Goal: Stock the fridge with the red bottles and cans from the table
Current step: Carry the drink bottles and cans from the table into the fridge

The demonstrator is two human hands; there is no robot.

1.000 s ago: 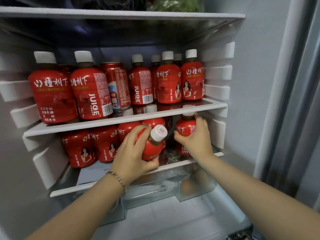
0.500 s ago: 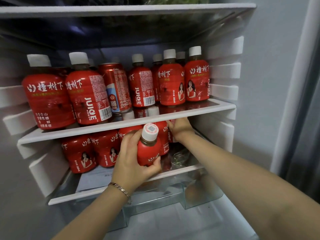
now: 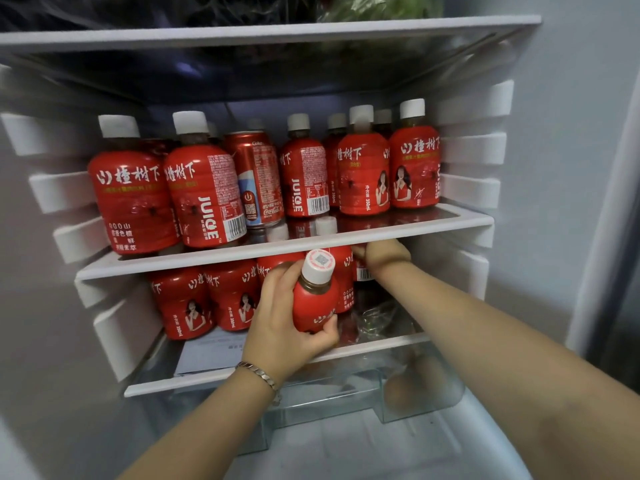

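Note:
The open fridge has a middle shelf (image 3: 450, 221) packed with several red white-capped juice bottles (image 3: 363, 174) and one red cola can (image 3: 258, 181). More red bottles (image 3: 187, 303) stand on the lower shelf (image 3: 381, 344). My left hand (image 3: 284, 320) grips a small red bottle (image 3: 315, 299) at the front of the lower shelf, tilted toward me. My right hand (image 3: 384, 258) reaches deep under the middle shelf and holds another red bottle (image 3: 363, 271), mostly hidden behind it.
A white paper sheet (image 3: 207, 355) lies on the lower shelf at the left. Crumpled clear plastic (image 3: 377, 317) sits at its right. A clear drawer (image 3: 398, 389) below holds round brownish items. Green vegetables (image 3: 377, 6) lie on the top shelf. White rail ribs line both side walls.
My right hand has pushed its bottle from the shelf's front right edge deep toward the back. My left hand has lifted its bottle slightly and brought it more upright.

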